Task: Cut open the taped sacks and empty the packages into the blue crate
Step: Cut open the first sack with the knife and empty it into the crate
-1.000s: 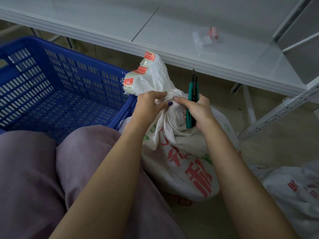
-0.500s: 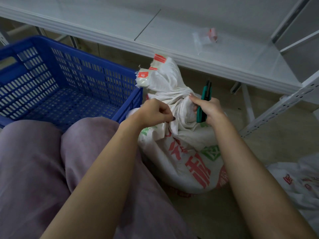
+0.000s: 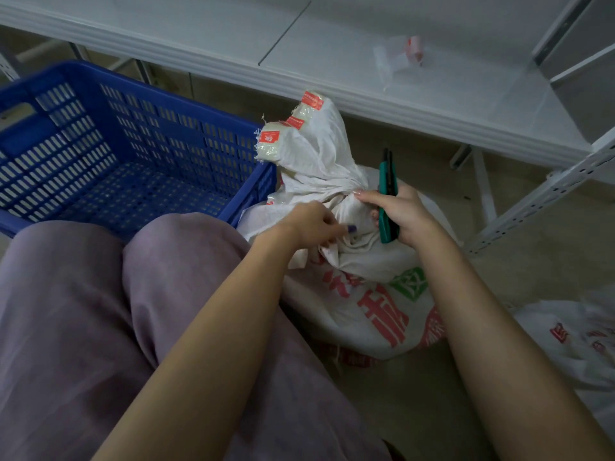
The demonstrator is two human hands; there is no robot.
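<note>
The sack (image 3: 366, 307) stands on the floor just beside the crate (image 3: 133, 104), its neck twisted tight. Its woven cloth looks soft and limp, and the full body is probably heavy. The left hand (image 3: 309, 224) pinches a fold below the neck, a good hold. The right hand's (image 3: 404, 212) grip is around the cutter (image 3: 386, 181).

The crate (image 3: 133, 168) sits on the floor to my left, just beyond my knees (image 3: 149, 277), and the sack (image 3: 366, 294) stands right against its near right corner, with the shelf post (image 3: 532, 207) further right. My left hand (image 3: 309, 227) pinches the sack's bunched neck, my right hand (image 3: 402, 214) is just beside it holding the cutter (image 3: 387, 201) upright, and behind them the sack's taped top leans toward the crate. The shelf (image 3: 332, 44) runs across behind everything with a small plastic bag (image 3: 402, 53) lying on it, and a second sack (image 3: 572, 344) lies well off to my right.
</note>
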